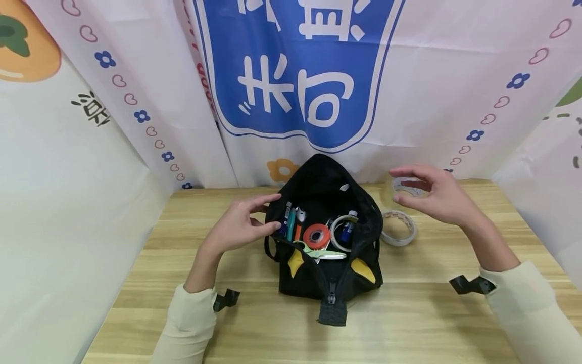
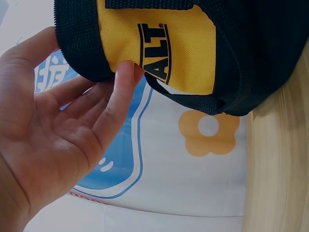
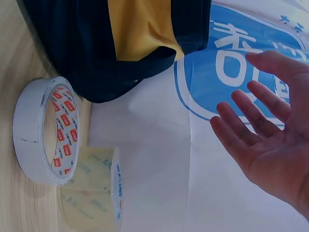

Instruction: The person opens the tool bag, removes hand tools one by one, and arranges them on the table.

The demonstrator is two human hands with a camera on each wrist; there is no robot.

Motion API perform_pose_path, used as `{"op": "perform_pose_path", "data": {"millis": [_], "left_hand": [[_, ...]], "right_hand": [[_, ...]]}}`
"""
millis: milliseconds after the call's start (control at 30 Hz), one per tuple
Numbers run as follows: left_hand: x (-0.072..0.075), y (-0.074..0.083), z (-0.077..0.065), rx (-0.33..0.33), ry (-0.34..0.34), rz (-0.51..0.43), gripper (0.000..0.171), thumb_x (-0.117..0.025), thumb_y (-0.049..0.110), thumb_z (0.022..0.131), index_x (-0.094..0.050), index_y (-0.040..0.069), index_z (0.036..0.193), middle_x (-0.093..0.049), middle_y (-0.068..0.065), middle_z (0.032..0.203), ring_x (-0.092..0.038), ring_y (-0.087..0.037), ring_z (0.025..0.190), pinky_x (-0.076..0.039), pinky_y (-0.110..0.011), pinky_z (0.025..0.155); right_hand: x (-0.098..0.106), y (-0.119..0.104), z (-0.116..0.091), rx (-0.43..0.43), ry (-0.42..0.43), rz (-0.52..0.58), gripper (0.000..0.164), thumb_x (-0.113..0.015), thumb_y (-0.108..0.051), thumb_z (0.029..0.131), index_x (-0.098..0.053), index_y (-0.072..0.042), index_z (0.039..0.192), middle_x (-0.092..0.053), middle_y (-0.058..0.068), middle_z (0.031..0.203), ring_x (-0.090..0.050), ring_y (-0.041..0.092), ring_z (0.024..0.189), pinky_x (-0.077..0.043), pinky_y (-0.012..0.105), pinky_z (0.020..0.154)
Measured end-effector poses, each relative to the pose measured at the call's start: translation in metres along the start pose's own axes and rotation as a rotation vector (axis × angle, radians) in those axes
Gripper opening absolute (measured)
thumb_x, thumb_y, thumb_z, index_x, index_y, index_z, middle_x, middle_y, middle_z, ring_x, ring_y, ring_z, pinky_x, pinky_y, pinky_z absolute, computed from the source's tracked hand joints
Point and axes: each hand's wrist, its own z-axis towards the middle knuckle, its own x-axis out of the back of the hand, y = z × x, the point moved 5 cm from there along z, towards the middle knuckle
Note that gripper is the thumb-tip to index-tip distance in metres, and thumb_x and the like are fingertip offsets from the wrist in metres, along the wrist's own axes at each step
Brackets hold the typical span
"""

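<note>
A black tool bag [image 1: 295,285] with yellow panels stands with its mouth wide apart. My left hand [image 1: 236,225] holds the bag's left rim, thumb on the inner edge and fingers against the yellow side [image 2: 193,58]. Inside lie a red tape roll [image 1: 309,235], green-handled scissors [image 1: 334,256], a pale tape ring [image 1: 334,238], a blue bottle [image 1: 346,233], a teal stick [image 1: 291,225] and an orange-handled tool [image 1: 298,231]. My right hand [image 1: 436,196], holding nothing, hovers right of the bag with fingers spread, above a white tape roll [image 3: 30,130] and a wide clear tape roll [image 3: 89,193].
The wooden table [image 1: 409,323] extends around the bag. A printed cloth [image 1: 432,101] hangs right behind it, with more cloth at both sides. The bag's zipper end [image 1: 333,313] points toward me. Black straps [image 1: 468,285] hang at both wrists.
</note>
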Motion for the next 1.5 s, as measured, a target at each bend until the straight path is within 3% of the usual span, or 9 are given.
{"op": "perform_pose_path", "data": {"millis": [167,300,433,600,767,900,1033,1500], "left_hand": [[0.001,-0.002,-0.001,0.006,0.003,0.0,0.062,-0.08,0.018,0.097,-0.058,0.01,0.155,-0.06,-0.017,0.156,-0.07,-0.038,0.128,-0.067,-0.031,0.084],[0.001,-0.003,0.0,0.007,0.007,-0.001,0.063,-0.081,0.018,0.097,-0.059,0.011,0.155,-0.061,-0.017,0.155,-0.07,-0.038,0.128,-0.068,-0.031,0.084],[-0.001,-0.004,0.0,0.008,0.005,-0.009,0.063,-0.081,0.018,0.096,-0.059,0.011,0.154,-0.061,-0.017,0.155,-0.07,-0.038,0.128,-0.067,-0.03,0.083],[-0.001,-0.004,0.001,0.01,0.005,-0.016,0.063,-0.081,0.018,0.096,-0.059,0.011,0.155,-0.06,-0.017,0.156,-0.07,-0.038,0.128,-0.067,-0.03,0.083],[-0.001,-0.003,0.0,0.006,0.005,-0.012,0.063,-0.081,0.017,0.097,-0.058,0.01,0.155,-0.061,-0.017,0.155,-0.07,-0.038,0.128,-0.067,-0.03,0.084],[-0.001,-0.003,0.001,-0.001,0.006,-0.004,0.063,-0.081,0.017,0.097,-0.058,0.01,0.155,-0.06,-0.017,0.156,-0.07,-0.038,0.128,-0.067,-0.031,0.084],[-0.001,-0.003,0.001,-0.001,0.006,-0.002,0.063,-0.081,0.017,0.097,-0.058,0.01,0.155,-0.06,-0.017,0.156,-0.07,-0.039,0.128,-0.068,-0.032,0.085],[-0.001,-0.002,0.0,0.016,0.005,-0.027,0.062,-0.081,0.016,0.096,-0.059,0.009,0.154,-0.061,-0.017,0.155,-0.07,-0.038,0.127,-0.067,-0.031,0.086]], "right_hand": [[-0.006,-0.005,0.004,0.05,-0.022,-0.004,0.052,-0.082,0.003,0.09,-0.069,-0.004,0.139,-0.066,-0.016,0.137,-0.061,-0.01,0.122,-0.052,0.008,0.102],[-0.008,-0.009,0.007,0.067,-0.028,-0.006,0.052,-0.083,0.004,0.089,-0.069,-0.003,0.138,-0.069,-0.004,0.138,-0.062,-0.01,0.122,-0.053,0.009,0.102],[-0.011,-0.015,0.012,0.09,-0.054,-0.016,0.053,-0.084,0.003,0.088,-0.071,-0.009,0.138,-0.071,0.008,0.136,-0.062,-0.009,0.122,-0.053,0.01,0.103],[-0.019,-0.025,0.021,0.161,-0.093,-0.059,0.054,-0.086,0.002,0.087,-0.072,-0.01,0.137,-0.073,0.007,0.135,-0.063,-0.008,0.122,-0.056,0.018,0.105],[-0.033,-0.037,0.034,0.219,-0.159,-0.062,0.051,-0.087,0.0,0.087,-0.072,-0.008,0.135,-0.073,0.01,0.136,-0.069,0.009,0.124,-0.059,0.026,0.107],[-0.045,-0.044,0.042,0.226,-0.213,-0.047,0.05,-0.086,-0.001,0.088,-0.072,-0.01,0.135,-0.072,0.01,0.138,-0.07,0.026,0.126,-0.059,0.036,0.109],[-0.057,-0.045,0.049,0.213,-0.265,-0.036,0.049,-0.086,-0.003,0.089,-0.073,-0.012,0.135,-0.071,0.007,0.141,-0.068,0.026,0.127,-0.059,0.045,0.11],[-0.095,-0.046,0.071,0.161,-0.396,0.039,0.047,-0.086,-0.005,0.089,-0.073,-0.011,0.133,-0.07,0.008,0.14,-0.066,0.029,0.131,-0.059,0.043,0.11]]}}
